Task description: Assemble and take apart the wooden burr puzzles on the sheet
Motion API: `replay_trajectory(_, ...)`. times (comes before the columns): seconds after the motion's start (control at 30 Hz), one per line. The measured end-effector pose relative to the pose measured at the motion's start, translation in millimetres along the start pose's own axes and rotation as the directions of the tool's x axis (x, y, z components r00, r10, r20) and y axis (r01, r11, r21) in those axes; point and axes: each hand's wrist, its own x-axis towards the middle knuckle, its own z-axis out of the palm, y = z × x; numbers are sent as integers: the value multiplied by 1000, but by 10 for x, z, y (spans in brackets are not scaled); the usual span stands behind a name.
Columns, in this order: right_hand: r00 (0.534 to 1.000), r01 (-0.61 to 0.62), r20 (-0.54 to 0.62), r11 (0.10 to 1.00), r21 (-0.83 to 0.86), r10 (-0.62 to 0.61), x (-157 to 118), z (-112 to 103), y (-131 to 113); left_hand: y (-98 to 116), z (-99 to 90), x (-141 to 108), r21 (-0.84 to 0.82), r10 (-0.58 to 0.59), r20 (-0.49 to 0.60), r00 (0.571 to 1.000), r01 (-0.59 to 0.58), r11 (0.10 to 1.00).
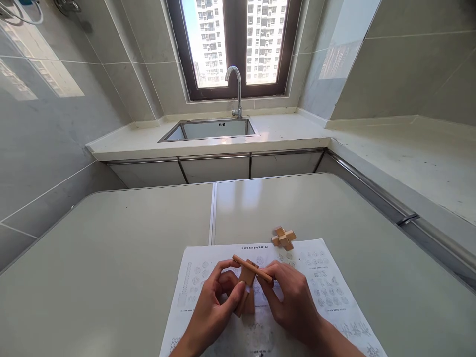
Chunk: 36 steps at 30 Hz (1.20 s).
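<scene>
Wooden puzzle pieces [247,275] are held together over a printed sheet [327,270]. My left hand [219,300] has its thumb and fingers closed around the lower, blocky pieces. A long thin wooden stick [243,261] lies slantwise across their top, running down to the right. My right hand [292,297] pinches the lower right end of this stick between thumb and fingers. More wood shows below my left thumb, partly hidden by the hand. An interlocked wooden cross-shaped puzzle [284,238] rests at the sheet's top edge, beyond my right hand.
The sheet lies on a pale table [111,267] with a seam [212,213] running away from me. Past the table's far edge are a counter [290,130], a sink [219,129] and a faucet [238,91] below a window. Another counter [427,158] runs along the right.
</scene>
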Motion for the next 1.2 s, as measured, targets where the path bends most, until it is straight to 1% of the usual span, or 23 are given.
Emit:
replay_trajectory(0.13,1000,-1,-11,1000,8,1,-14,13,-9,-15,-36,10,16,-5,35,999,4,1000)
replay_trajectory(0.47,999,28,35,999,-25,-28,-17,7,-25,-7,-147,37,-29,-31,161,986,37,999)
replay_trajectory(0.77,996,15,90,1000,-22,-13,-19,-7,-3,-9,-227,60,-14,-46,210,977,50,999)
replay_trajectory(0.97,995,47,93,998,-36,-44,-13,-12,-45,-32,-288,75,-58,-36,287,957,55,997)
replay_trajectory(1.2,991,95,94,995,-34,-91,-9,-18,-63,38,-313,72,-62,-49,349,936,76,995)
